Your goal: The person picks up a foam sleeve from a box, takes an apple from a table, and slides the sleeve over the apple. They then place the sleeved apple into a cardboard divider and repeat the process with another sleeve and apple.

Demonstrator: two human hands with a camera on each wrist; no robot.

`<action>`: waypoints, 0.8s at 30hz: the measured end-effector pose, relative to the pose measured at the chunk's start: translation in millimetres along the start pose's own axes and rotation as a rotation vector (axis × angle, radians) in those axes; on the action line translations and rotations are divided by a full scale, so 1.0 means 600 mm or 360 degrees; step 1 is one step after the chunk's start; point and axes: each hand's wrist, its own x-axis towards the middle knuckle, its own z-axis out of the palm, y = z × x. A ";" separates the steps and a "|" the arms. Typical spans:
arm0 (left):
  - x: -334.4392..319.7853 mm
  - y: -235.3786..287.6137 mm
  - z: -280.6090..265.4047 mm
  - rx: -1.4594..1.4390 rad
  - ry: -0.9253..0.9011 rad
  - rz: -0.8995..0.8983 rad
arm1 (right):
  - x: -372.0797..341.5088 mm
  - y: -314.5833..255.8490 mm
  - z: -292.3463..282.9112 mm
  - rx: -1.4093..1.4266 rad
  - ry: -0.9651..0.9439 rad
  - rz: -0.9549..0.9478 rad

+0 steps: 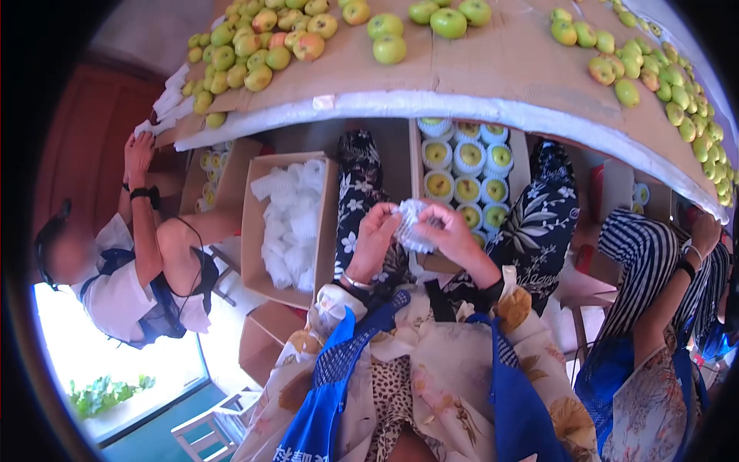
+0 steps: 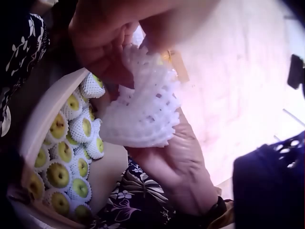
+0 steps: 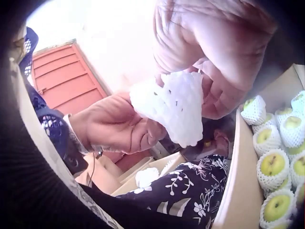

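Observation:
A white foam net sleeve is held between both hands in front of the torso. My left hand pinches its left side; my right hand grips the other side. Seen from the left wrist, the net flares wide at its lower edge, with my left hand above and my right hand behind and below. In the right wrist view the net lies between the left hand's fingers and my right hand. No fruit shows inside it; its inner part is partly hidden.
A carton of net-wrapped green apples stands ahead between the knees, and a carton of loose white nets left of it. Loose apples lie on the cardboard-covered table. A person sits left, another right.

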 end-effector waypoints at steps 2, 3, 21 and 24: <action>-0.004 0.008 0.018 -0.0212 0.0078 0.0027 | 0.002 0.025 -0.005 0.0170 0.0036 -0.0014; -0.004 0.007 0.019 -0.0213 0.0081 0.0022 | -0.001 0.024 -0.004 0.0171 0.0037 -0.0008; 0.007 0.003 -0.007 -0.0042 -0.0031 0.0185 | 0.003 0.017 0.006 0.0528 0.0492 0.0173; -0.007 0.025 0.018 -0.0055 -0.0018 0.0136 | 0.003 0.017 0.002 -0.0025 0.0437 0.0046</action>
